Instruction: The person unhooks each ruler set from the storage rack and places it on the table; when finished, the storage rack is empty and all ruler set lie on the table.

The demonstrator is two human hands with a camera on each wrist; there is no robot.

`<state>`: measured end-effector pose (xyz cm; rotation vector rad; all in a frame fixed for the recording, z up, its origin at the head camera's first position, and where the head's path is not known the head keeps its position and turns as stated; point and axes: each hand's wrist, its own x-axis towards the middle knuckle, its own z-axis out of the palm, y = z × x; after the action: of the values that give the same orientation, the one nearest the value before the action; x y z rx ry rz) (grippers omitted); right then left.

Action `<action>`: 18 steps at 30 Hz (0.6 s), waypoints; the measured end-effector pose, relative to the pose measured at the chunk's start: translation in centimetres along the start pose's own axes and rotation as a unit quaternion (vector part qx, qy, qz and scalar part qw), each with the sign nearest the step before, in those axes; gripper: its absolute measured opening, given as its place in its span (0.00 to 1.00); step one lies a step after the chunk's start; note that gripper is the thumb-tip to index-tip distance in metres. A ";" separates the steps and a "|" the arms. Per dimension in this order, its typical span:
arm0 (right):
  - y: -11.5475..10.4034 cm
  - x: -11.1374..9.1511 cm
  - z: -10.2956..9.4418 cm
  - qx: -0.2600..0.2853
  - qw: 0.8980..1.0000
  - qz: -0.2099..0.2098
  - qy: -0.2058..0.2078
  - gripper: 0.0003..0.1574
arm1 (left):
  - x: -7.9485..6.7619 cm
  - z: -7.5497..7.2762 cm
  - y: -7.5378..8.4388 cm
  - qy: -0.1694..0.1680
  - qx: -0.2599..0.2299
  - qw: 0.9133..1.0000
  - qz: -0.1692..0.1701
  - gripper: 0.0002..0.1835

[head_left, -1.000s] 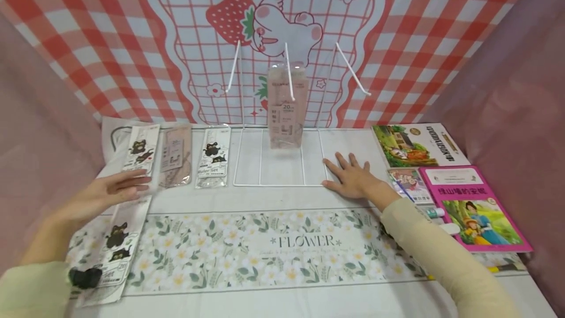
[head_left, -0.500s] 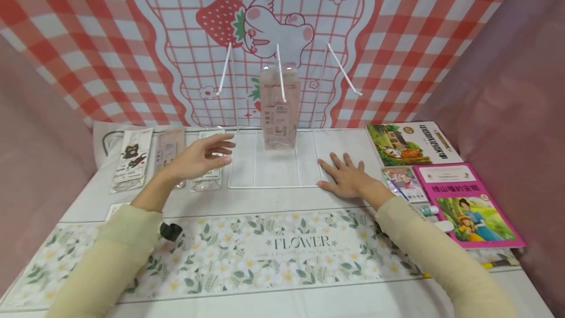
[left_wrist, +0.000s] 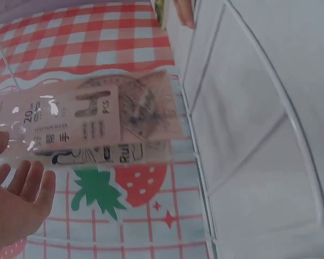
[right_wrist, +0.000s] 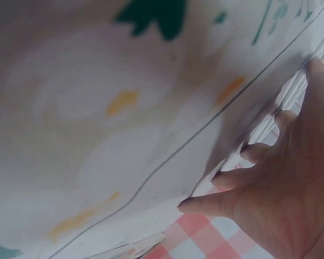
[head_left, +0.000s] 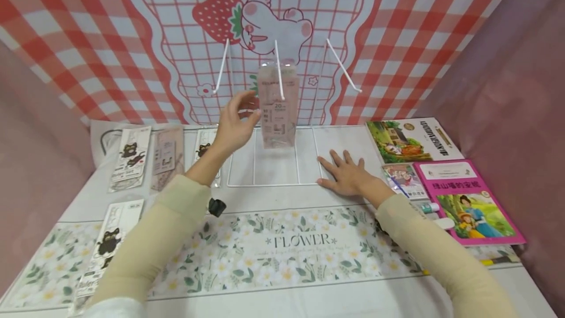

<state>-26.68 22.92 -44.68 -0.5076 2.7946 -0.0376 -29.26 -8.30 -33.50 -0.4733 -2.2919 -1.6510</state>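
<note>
A clear packet of pink rulers (head_left: 278, 124) hangs from the middle hook (head_left: 280, 75) of a white wire rack. At its left edge is my left hand (head_left: 236, 124), thumb and fingers loosely bent. The left wrist view has the thumb overlapping the hanging packet (left_wrist: 100, 116) and the other fingers (left_wrist: 40, 189) beside its edge; black print of a second ruler set shows behind the pink one. My right hand (head_left: 346, 175) rests on the right front corner of the rack's base (head_left: 273, 185), fingers spread. In the right wrist view the right hand (right_wrist: 281, 178) has its fingertips down.
Ruler packets lie at left: a cat-print set (head_left: 130, 153), a pink set (head_left: 165, 158), one partly behind my left arm (head_left: 205, 136), and another nearer the front (head_left: 110, 239). Two side hooks (head_left: 222, 65) jut forward. Books (head_left: 472, 210) and markers (head_left: 430, 207) lie at right.
My left hand has moved from the ruler packets at the left across and up to the hanging packet. My right hand stays on the rack's base. The head view has shifted slightly.
</note>
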 end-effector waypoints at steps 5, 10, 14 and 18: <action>-0.1 -0.1 -0.1 0.002 1.000 0.002 0.000 0.48 | 1.0 1.5 0.0 0.037 -0.014 0.999 0.008 0.19; -0.2 -0.2 -0.2 0.003 1.000 0.001 0.002 0.48 | 1.3 1.8 0.2 0.054 -0.039 0.998 0.013 0.17; -0.3 -0.2 -0.2 0.000 1.000 0.001 0.001 0.48 | 1.1 1.5 0.3 0.057 -0.050 0.997 0.017 0.17; -0.2 -0.2 -0.1 -0.002 1.000 0.004 0.002 0.48 | 0.8 1.0 0.5 0.048 -0.050 0.997 0.025 0.18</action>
<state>-26.49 22.77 -44.50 -0.4983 2.8009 -0.0309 -29.84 -7.12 -33.01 -0.4603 -2.1196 -1.7322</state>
